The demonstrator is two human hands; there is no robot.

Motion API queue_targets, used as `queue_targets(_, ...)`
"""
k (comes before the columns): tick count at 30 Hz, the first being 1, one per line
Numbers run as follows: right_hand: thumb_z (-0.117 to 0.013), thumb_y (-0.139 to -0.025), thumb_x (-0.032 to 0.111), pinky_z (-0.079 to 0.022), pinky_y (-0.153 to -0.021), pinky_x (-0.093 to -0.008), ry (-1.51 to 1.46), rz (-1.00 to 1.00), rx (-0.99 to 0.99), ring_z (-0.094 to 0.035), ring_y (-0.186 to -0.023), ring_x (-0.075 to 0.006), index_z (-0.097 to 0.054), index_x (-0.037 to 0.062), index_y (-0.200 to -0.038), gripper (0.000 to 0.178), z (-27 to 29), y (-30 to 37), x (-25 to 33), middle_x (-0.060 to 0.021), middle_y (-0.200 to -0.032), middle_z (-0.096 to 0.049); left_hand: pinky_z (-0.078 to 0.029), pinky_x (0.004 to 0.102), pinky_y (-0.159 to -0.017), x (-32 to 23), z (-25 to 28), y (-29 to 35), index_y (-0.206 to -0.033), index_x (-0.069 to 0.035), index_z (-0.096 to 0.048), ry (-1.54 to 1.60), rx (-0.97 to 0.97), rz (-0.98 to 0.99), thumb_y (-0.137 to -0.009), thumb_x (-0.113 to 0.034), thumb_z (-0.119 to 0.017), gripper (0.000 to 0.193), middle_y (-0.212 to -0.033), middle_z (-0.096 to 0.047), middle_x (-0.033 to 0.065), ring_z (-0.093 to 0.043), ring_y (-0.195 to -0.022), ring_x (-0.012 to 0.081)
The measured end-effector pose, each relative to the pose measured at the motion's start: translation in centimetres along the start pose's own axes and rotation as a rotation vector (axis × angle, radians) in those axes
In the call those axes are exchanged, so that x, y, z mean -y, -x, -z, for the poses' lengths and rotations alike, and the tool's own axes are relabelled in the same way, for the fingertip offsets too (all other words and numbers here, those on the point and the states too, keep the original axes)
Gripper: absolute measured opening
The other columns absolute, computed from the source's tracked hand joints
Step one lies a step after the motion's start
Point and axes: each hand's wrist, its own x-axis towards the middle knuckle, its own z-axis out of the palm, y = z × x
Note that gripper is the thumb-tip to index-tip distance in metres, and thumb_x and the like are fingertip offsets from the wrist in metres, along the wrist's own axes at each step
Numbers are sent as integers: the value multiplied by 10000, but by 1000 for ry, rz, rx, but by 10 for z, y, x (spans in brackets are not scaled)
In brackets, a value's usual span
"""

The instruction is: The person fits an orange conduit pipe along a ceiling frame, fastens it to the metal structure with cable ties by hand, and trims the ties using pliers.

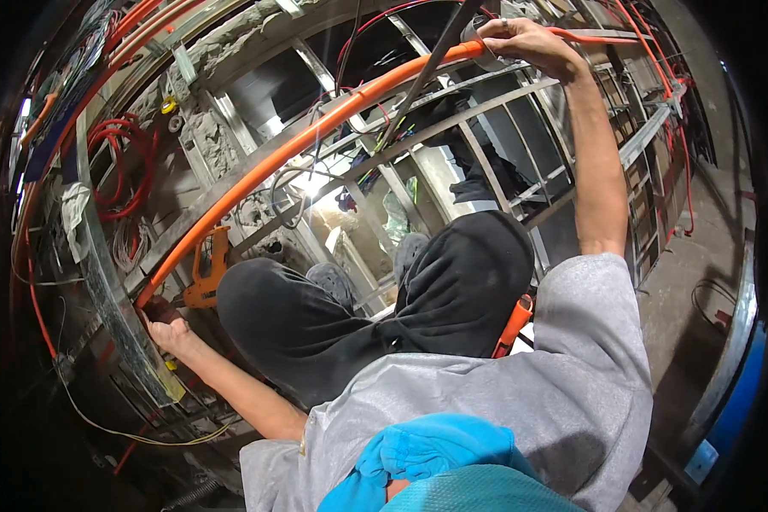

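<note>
A long orange conduit pipe point(316, 128) runs in a curve from the lower left to the upper right. My left hand point(169, 331) is closed round its lower left end, beside a metal beam point(115, 282). Far up on the right, my arm stretched out, my right hand point(529, 47) is closed at the pipe's other end, where a grey band point(486, 55) wraps it. An orange stretch continues to the right beyond this hand. The fingertips of both hands are partly hidden.
Below my knees lies an open metal framework point(478, 158) with gaps and a bright lamp point(316, 183) lower down. An orange tool point(205, 269) stands near my left knee. Coiled red tubing point(119, 162) hangs at left; loose wires cross the frame. An orange-handled object point(514, 324) sits by my right hip.
</note>
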Motion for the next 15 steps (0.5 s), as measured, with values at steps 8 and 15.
queue_targets(8,-698,-982,227,-438,-750,-235,11,-7,3,-541,-821,-57,-714,56,-1191,271,-9,-11,-1,33,-898,-604,-544,358,-981,-13,36,-31,-1201,80,-665,-352,-48,-249,-1030,-52,-546,246,-1239,-679,174,-658,-1083,286)
queue_targets(15,-684,-993,235,-433,-740,-229,44,-32,4,-536,-808,-52,-709,56,-1208,281,-6,-7,8,33,-888,-609,-549,341,-999,-8,-5,10,-1222,63,-673,-154,-221,-109,-1018,-101,-598,272,-1249,-697,145,-672,-1102,239)
